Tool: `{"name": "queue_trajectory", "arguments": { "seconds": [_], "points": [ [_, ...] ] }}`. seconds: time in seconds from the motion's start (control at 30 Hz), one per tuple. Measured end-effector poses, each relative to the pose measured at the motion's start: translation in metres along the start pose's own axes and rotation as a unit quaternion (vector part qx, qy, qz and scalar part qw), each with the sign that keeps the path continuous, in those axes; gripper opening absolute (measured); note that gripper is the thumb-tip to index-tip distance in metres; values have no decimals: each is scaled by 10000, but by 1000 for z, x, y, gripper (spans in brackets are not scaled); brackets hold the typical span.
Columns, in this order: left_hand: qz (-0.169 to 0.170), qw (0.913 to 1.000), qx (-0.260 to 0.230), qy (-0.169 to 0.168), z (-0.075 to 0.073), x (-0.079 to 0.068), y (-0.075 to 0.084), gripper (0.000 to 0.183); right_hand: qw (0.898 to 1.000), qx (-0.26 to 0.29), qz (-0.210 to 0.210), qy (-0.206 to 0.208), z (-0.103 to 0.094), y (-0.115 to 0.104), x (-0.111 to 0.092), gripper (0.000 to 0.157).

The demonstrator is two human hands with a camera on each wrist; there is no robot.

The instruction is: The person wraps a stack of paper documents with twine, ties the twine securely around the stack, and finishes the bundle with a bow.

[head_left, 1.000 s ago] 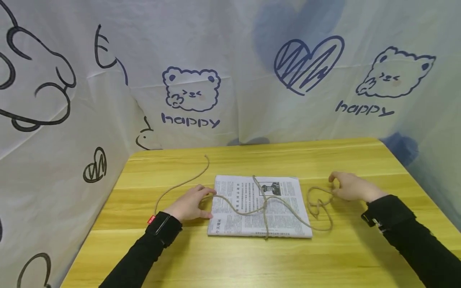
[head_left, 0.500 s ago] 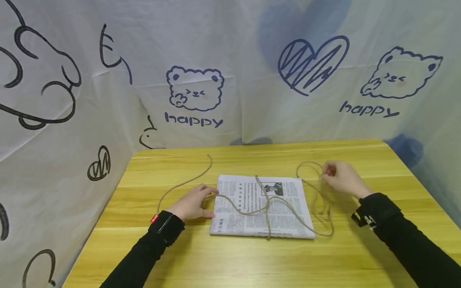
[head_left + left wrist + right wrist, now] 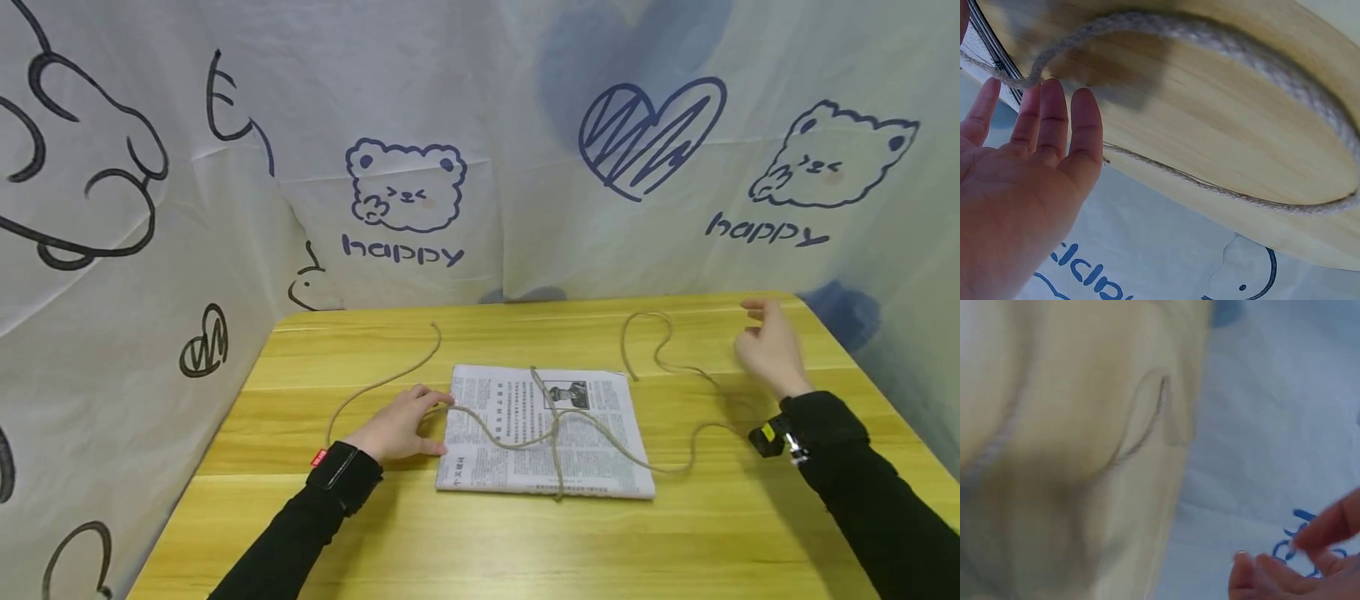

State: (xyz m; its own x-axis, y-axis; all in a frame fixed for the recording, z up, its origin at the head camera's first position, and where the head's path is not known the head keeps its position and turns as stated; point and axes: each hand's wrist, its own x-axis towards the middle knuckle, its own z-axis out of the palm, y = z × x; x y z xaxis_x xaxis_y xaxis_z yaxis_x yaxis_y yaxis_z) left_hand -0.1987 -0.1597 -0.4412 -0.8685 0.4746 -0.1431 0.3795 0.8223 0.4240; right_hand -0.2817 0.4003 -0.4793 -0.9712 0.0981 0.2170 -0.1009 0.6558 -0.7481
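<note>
A folded newspaper stack lies flat on the table. Tan rope crosses over it both ways, the strands meeting near the middle. My left hand is at the stack's left edge, its fingertips against the rope, fingers extended in the left wrist view. One rope length curves away behind those fingers. My right hand is raised over the table's right side, fingers loosely bent. In the right wrist view that hand shows nothing between finger and thumb. Below it, the loose right-hand rope snakes across the tabletop, partly blurred.
The yellow wood-grain table carries the bundle. White cloth with drawn bears and hearts hangs behind it and along the sides. Toward the back left, a rope end lies on the wood.
My right hand picked up the tangled rope right of the newspaper, then swung right and away from me; that rope is now spread out longer. My left hand has stayed put.
</note>
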Motion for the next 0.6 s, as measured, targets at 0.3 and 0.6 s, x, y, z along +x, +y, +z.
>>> {"name": "queue_trajectory", "arguments": {
  "seconds": [0.3,0.6],
  "points": [
    [-7,10000,-39,20,0,-1,1,70,9735,-1957,-157,-1172,-12,-92,-73,71],
    [-75,10000,-22,3,1,-2,1,70,9659,-1883,-65,-1775,-20,-69,-82,23]
  ]
}}
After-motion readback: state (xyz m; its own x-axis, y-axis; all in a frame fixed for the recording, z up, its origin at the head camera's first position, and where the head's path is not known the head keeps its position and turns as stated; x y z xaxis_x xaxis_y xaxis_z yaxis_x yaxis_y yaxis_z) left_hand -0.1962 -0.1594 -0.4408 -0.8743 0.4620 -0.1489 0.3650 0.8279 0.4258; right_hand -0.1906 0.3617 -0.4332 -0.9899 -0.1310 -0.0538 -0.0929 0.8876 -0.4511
